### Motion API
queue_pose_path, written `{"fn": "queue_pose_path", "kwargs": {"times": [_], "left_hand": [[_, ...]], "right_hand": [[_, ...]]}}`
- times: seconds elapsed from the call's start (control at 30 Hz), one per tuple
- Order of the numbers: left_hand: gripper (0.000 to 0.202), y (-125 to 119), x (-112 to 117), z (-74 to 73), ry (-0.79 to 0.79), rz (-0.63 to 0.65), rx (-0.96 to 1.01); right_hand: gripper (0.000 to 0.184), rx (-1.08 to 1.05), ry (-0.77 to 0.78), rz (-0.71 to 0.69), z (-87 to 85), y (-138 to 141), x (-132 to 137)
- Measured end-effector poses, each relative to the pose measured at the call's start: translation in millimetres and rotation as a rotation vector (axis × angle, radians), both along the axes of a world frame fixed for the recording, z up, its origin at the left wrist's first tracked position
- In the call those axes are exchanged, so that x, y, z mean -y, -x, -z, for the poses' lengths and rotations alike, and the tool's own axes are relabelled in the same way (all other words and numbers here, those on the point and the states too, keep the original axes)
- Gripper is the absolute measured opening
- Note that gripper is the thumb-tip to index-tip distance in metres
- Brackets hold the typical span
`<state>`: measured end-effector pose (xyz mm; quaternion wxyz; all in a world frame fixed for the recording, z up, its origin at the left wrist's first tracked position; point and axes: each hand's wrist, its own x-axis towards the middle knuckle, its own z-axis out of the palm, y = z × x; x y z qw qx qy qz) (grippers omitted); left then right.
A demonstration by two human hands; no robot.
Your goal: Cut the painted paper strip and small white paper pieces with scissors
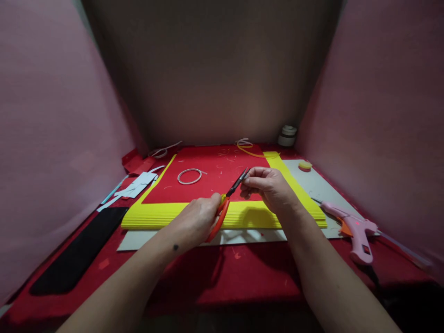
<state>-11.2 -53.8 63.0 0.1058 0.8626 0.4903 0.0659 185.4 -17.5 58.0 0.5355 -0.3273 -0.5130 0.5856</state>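
Observation:
My left hand (199, 217) is wrapped round the orange-and-yellow handles of needle-nose pliers (236, 181), their dark, slim jaws pointing up and to the right. At the jaw tips, my right hand (265, 185) is closed in a pinch; whatever sits between its fingertips is too small to make out. Both hands are above a red sheet (166, 192) lying on a stack of yellow sheets (208, 217). A pale ring of coiled strip (179, 177) rests on the red sheet, left of the pliers, among thin scattered scraps.
A pink glue gun (357, 229) lies at right on a grey board (303, 185). Behind it are a yellow disc (305, 165) and a white jar (287, 135). White paper pieces (140, 184) and a black flat case (81, 249) lie at left. Walls enclose three sides.

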Motion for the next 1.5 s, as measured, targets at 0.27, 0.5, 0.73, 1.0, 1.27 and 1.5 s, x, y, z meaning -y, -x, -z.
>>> {"fn": "queue_pose_path", "kwargs": {"times": [0.27, 0.5, 0.73, 1.0, 1.27, 1.5], "left_hand": [[0.013, -3, 2, -1.1, 0.06, 0.045, 0.035], [0.013, -4, -3, 9.9, 0.063, 0.009, 0.129], [0.009, -8, -3, 10.4, 0.091, -0.018, 0.215], [0.011, -3, -5, 13.0, 0.065, 0.017, 0.188], [0.014, 0, -4, 10.0, 0.039, 0.003, 0.109], [0.013, 5, -4, 6.9, 0.004, 0.01, 0.062]], "right_hand": [[0.007, 0.115, 0.04, -0.056, -5.0, -12, -2], [0.014, -0.039, 0.037, -0.054, -0.6, -4, -2], [0.017, -0.222, 0.002, 0.045, 7.2, 16, 0], [0.014, -0.213, -0.009, 0.075, 6.2, 15, 2], [0.009, -0.128, -0.05, 0.068, 6.5, 7, 0], [0.006, -0.114, -0.074, 0.052, 5.3, 6, 0]]}}
